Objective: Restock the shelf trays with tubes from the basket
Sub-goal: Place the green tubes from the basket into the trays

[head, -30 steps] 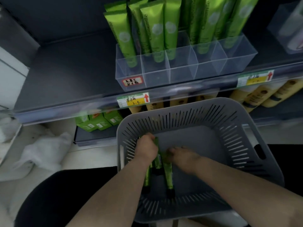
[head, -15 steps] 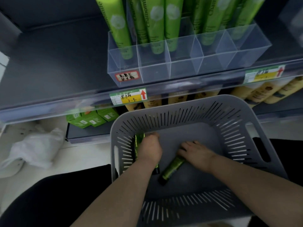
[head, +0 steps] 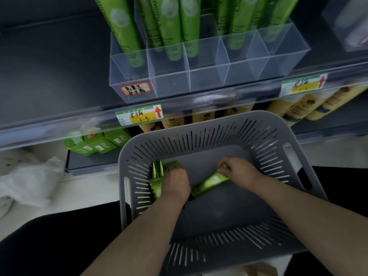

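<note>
A grey slotted basket (head: pixel 278 140) sits in front of me below the shelf. Inside it, my left hand (head: pixel 176 182) is closed over a bunch of green tubes (head: pixel 157 176) at the basket's left side. My right hand (head: pixel 237 170) grips the upper end of one green tube (head: pixel 209 183), which lies slanted across the basket floor. On the shelf above stands a clear divided tray (head: pixel 199 76) with green tubes (head: pixel 169 26) upright in its back cells. The front cells hold nothing.
Price labels (head: pixel 139 115) run along the shelf's front rail. Yellow tubes (head: pixel 302 108) and green boxes (head: pixel 95 143) fill the lower shelf behind the basket. A crumpled white plastic bag (head: pixel 29 182) lies on the floor at left. Another clear tray (head: pixel 350 22) stands at upper right.
My right hand has taken hold of one tube and drawn it to the right, away from the bunch. My left hand stayed on the remaining tubes. The view has moved closer to the shelf.
</note>
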`<state>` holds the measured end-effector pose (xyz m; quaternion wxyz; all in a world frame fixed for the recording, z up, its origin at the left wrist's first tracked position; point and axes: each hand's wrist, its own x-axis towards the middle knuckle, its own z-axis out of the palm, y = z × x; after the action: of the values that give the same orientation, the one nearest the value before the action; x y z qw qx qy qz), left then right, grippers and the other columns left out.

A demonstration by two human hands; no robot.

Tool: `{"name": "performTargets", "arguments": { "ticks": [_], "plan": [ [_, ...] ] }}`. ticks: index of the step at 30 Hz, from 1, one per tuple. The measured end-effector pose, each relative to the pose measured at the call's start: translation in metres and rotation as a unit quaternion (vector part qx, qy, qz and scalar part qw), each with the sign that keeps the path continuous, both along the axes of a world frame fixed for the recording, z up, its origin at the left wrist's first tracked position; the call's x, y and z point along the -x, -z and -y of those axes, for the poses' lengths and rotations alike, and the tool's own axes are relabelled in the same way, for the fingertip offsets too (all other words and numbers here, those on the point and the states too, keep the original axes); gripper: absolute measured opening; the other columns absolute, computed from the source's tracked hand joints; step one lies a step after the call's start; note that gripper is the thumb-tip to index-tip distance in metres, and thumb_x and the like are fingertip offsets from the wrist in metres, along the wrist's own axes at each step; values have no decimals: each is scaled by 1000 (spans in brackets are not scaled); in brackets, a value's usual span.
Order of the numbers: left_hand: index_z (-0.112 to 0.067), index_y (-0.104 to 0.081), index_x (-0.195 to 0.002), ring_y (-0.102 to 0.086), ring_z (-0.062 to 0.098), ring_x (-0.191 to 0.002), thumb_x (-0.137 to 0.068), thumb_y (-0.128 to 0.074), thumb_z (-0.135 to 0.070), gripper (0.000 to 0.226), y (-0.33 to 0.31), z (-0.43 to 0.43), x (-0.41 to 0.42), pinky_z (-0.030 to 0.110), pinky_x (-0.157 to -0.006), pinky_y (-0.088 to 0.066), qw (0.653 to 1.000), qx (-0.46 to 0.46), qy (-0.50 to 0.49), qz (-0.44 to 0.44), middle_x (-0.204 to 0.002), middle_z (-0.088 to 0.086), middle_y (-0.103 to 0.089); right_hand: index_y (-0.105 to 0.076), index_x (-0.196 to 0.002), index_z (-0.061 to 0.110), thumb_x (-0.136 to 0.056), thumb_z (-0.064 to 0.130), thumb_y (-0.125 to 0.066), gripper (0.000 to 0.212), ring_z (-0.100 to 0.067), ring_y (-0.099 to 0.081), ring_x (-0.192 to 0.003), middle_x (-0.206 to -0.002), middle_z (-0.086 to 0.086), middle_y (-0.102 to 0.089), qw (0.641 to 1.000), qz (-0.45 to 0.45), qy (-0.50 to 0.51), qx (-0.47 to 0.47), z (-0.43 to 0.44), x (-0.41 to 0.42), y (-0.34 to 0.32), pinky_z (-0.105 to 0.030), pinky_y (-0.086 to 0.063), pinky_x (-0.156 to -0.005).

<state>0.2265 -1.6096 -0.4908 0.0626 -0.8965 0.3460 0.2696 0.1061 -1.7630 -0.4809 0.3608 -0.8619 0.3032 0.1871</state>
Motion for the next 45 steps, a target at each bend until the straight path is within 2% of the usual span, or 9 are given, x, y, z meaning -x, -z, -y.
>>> {"name": "performTargets", "arguments": {
  "ticks": [5,9,14,18,22,27,30,35,45],
  "plan": [
    [-2,-41,-128,-41,33,-120,-81,-58,-5,50,5,7,11,36,-102,-37,999,21,13,-34,-130,19,-44,-59,-122,21,-89,27,-64,34,-21,-56,-113,-122,-4,-61,999,-26,25,31,6,-6,-9,-26,-41,-86],
    [-4,-39,-129,-39,32,-119,-83,-59,-5,51,14,0,15,36,-100,-38,999,32,12,-23,-131,16,-37,-63,-113,20,-90,26,-61,24,-23,-60,-104,-111,-3,-66,994,14,26,106,8,-8,-18,-29,-43,-82],
    [-5,-35,-130,-46,34,-121,-72,-75,-15,71,11,5,13,36,-100,-41,993,53,-73,-78,-130,18,-40,-64,-108,21,-90,17,-61,19,-20,-60,-98,-104,-1,-66,994,91,12,68,2,-9,-26,-33,-47,-82],
    [-7,-45,-125,-50,33,-119,-75,-68,-13,55,9,5,13,35,-97,-45,992,59,-71,-91,-127,18,-50,-64,-113,24,-90,21,-61,23,-16,-58,-103,-110,3,-65,991,97,-35,82,-8,-14,-35,-27,-42,-82],
    [-11,-53,-116,-60,32,-110,-86,-55,-12,30,4,1,7,36,-88,-49,988,85,-95,-88,-117,16,-63,-60,-115,26,-91,25,-59,24,-16,-59,-106,-114,5,-65,989,78,-57,109,-14,-10,-49,-32,-47,-89],
    [-10,-47,-124,-59,32,-113,-88,-51,-13,36,3,-7,26,37,-92,-47,993,51,7,-103,-122,15,-60,-60,-111,29,-92,29,-55,20,-16,-57,-108,-115,7,-64,979,47,-90,175,-11,5,-70,-35,-44,-92],
    [-10,-48,-116,-58,31,-112,-87,-53,-17,31,6,-7,43,34,-90,-47,989,80,-12,-121,-122,14,-59,-59,-109,32,-92,28,-53,19,-18,-56,-109,-114,7,-64,971,22,-107,210,-9,16,-79,-37,-39,-95],
    [-10,-46,-120,-51,27,-115,-80,-65,-53,61,2,-1,44,31,-92,-45,989,103,-4,-101,-122,11,-53,-61,-110,29,-92,24,-52,21,-22,-53,-110,-114,3,-61,967,-1,-92,237,-8,28,-78,-35,-40,-92],
    [-9,-45,-128,-51,28,-120,-77,-74,-40,66,18,22,69,31,-96,-43,985,16,19,-169,-131,12,-53,-64,-111,24,-93,21,-50,24,-24,-56,-103,-112,-1,-61,972,24,1,234,2,30,-67,-31,-44,-75]
  ]
}}
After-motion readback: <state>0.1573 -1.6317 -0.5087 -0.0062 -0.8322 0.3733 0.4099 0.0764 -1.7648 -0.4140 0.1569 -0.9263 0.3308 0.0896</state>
